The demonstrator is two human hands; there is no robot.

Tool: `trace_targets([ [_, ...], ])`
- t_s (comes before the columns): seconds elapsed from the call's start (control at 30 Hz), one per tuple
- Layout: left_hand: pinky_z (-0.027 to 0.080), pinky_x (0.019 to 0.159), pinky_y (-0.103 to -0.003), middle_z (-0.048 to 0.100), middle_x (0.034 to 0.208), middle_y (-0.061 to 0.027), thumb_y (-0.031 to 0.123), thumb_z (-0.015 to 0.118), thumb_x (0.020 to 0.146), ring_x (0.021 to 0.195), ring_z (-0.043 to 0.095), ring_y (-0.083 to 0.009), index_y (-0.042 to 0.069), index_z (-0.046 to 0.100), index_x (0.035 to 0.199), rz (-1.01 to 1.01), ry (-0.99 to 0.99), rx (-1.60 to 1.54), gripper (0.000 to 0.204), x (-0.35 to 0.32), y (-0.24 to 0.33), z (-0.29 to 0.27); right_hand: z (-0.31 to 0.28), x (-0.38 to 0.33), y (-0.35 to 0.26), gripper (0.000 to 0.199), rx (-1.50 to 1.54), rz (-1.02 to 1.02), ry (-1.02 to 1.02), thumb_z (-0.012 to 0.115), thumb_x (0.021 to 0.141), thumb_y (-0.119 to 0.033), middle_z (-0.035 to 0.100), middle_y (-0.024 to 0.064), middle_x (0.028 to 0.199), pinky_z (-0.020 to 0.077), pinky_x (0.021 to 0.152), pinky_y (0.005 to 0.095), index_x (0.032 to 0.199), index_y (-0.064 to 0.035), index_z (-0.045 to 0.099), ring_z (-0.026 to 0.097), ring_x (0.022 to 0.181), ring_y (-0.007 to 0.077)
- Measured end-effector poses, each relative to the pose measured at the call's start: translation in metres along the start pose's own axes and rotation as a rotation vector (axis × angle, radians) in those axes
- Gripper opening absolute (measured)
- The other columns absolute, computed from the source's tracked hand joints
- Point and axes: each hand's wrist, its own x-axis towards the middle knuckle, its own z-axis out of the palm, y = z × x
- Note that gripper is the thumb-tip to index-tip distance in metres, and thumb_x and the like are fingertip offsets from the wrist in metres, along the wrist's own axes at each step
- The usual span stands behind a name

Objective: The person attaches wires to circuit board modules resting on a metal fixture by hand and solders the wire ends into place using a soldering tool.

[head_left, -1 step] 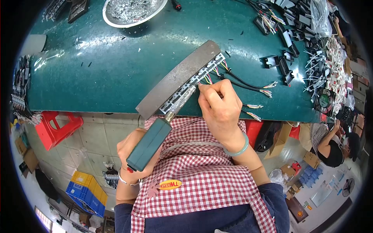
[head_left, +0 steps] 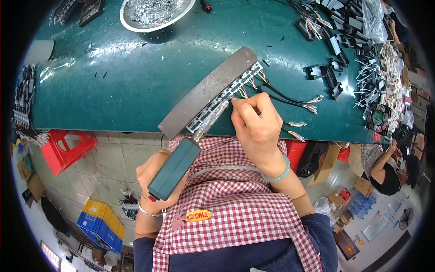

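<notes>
Gripping teal-handled tool [head_left: 174, 170] in left hand [head_left: 156, 181] | right hand [head_left: 256, 124] fingers pinched, seemingly on wires [head_left: 281, 95] | fingertips hidden

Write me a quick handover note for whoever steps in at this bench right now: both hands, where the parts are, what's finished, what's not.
Left hand: gripping the teal-handled soldering iron, tip up at the strip.
Right hand: pinching coloured wire ends against the row of small black connectors held along the long curved grey metal bar at the edge of the green bench.
Done: several black cables already hang from the far end of the row.
Left: the near positions show no cables; loose black parts wait at far right. The joints themselves are too small to judge.
</notes>
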Motion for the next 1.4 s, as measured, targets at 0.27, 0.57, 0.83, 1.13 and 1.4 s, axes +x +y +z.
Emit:
trace_targets([
  [0.27, 0.042, 0.052, -0.031, 0.057, 0.072, -0.0117, 0.007, 0.074, 0.07, 0.055, 0.056, -0.0231, -0.004, 0.065, 0.083, -0.016, -0.009, 0.001, 0.019, -0.001, 0.002, -0.001, -0.001, 0.001, -0.001, 0.024, -0.017, -0.013, -0.009, 0.072, 0.067, 0.007, 0.051, 0.0075, 0.076, 0.0461, 0.051, 0.0329, 0.088, -0.0008, 0.065, 0.057, 0.064, 0.0215],
  [0.57, 0.043, 0.054, -0.032, 0.061, 0.072, -0.0103, 0.008, 0.075, 0.07, 0.057, 0.058, -0.023, -0.002, 0.068, 0.085, -0.031, 0.106, 0.038, 0.02, -0.006, 0.013, -0.006, -0.001, 0.003, -0.003, 0.023, -0.021, 0.01, 0.016, 0.074, 0.066, 0.011, 0.052, 0.0075, 0.073, 0.0453, 0.053, 0.0319, 0.084, -0.0015, 0.067, 0.056, 0.06, 0.0212],
  [0.83, 0.043, 0.053, -0.031, 0.061, 0.069, -0.0095, 0.007, 0.077, 0.068, 0.057, 0.059, -0.0219, -0.002, 0.069, 0.083, -0.061, 0.07, 0.062, 0.019, -0.012, 0.012, -0.005, 0.001, -0.002, -0.002, 0.029, 0.013, 0.031, 0.053, 0.073, 0.064, 0.013, 0.056, 0.0072, 0.074, 0.0466, 0.054, 0.0309, 0.088, -0.0026, 0.07, 0.058, 0.062, 0.0203],
  [1.13, 0.056, 0.07, -0.032, 0.07, 0.091, -0.0185, -0.003, 0.073, 0.067, 0.078, 0.071, -0.0293, -0.008, 0.068, 0.09, 0.007, -0.001, 0.056, 0.024, -0.01, 0.01, -0.009, 0.004, -0.004, -0.001, 0.026, 0.043, 0.002, 0.078, 0.073, 0.066, 0.009, 0.056, 0.0071, 0.076, 0.0483, 0.054, 0.0326, 0.088, -0.0033, 0.068, 0.06, 0.066, 0.022],
  [1.4, 0.056, 0.072, -0.033, 0.07, 0.092, -0.0188, -0.002, 0.073, 0.068, 0.079, 0.071, -0.0291, -0.008, 0.068, 0.092, -0.042, -0.013, 0.018, 0.026, -0.009, 0.01, -0.007, 0.006, -0.006, 0.0, 0.026, 0.049, 0.009, 0.096, 0.073, 0.066, 0.009, 0.056, 0.0073, 0.075, 0.0484, 0.054, 0.0327, 0.088, -0.0032, 0.068, 0.06, 0.065, 0.0221],
])
